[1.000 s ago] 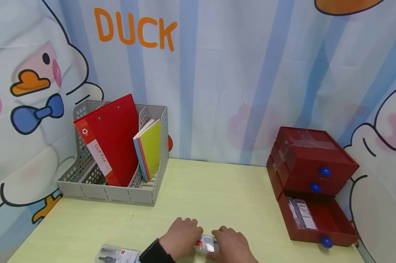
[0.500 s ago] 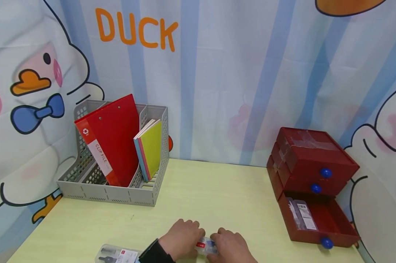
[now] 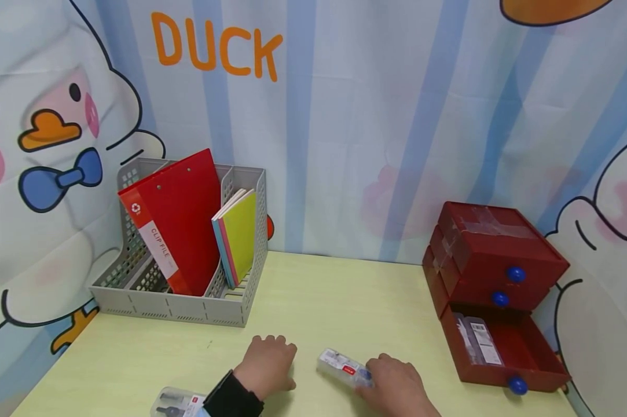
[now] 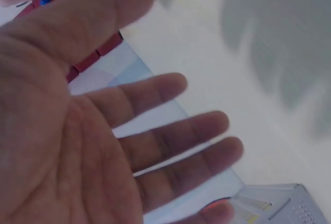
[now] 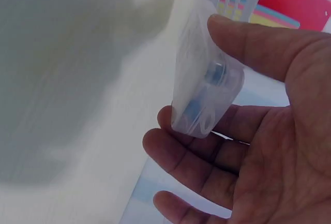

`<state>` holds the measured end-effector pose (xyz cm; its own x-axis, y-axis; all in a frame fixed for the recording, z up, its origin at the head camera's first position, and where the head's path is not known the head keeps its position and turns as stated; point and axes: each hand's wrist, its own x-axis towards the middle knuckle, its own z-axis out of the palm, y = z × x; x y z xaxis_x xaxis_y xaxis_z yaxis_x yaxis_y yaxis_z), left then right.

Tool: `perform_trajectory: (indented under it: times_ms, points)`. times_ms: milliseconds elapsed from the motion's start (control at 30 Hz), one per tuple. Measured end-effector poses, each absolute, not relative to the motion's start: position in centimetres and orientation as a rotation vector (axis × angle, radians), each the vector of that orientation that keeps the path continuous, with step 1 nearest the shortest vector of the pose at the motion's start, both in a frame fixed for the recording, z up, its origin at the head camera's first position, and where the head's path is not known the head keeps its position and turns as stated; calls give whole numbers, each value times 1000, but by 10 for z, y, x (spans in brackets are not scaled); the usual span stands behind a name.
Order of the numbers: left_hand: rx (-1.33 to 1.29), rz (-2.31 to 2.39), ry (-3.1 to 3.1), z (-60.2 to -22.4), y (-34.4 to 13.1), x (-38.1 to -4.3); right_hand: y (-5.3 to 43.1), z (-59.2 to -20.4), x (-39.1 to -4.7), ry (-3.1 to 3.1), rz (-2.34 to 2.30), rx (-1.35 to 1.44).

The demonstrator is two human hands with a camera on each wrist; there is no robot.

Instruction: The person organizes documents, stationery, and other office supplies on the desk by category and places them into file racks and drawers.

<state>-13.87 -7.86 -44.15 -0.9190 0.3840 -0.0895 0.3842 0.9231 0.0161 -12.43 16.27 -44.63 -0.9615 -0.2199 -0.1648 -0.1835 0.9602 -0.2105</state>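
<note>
My right hand [image 3: 399,388] grips one end of a small clear plastic case [image 3: 341,366], thumb on one side and fingers on the other. A red and white label shows on the case, with something blue inside [image 5: 216,73] near the held end. Close over the table, its far end points to the left. My left hand [image 3: 267,366] is apart from it, over the table to the left, holding nothing; its fingers [image 4: 181,131] are extended and spread. Beside the left wrist, a second clear case [image 3: 175,402] with dark tools and a white label lies on the table, partly hidden by the sleeve.
A red drawer unit [image 3: 501,231] stands at the right, its bottom drawer [image 3: 532,356] pulled out with labelled packs [image 3: 482,341] inside. At the back left, a grey divided rack [image 3: 172,307] holds a red clip file [image 3: 188,231] and colored notebooks [image 3: 238,234]. A printed curtain [image 3: 339,145] hangs behind.
Both hands were together at the small case. The left hand has let go and moved left; the right hand has moved right with the case, which is now in fuller view.
</note>
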Motion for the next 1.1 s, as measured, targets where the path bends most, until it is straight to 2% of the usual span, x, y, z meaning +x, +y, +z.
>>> perform_trajectory:
  times_ms: [400, 1100]
  points:
    - [427, -39, 2950, -436, -88, -139, 223, -424, -138, 2913, -280, 36]
    - [424, 7, 2916, -436, -88, -141, 340, -395, -144, 2821, -213, 757]
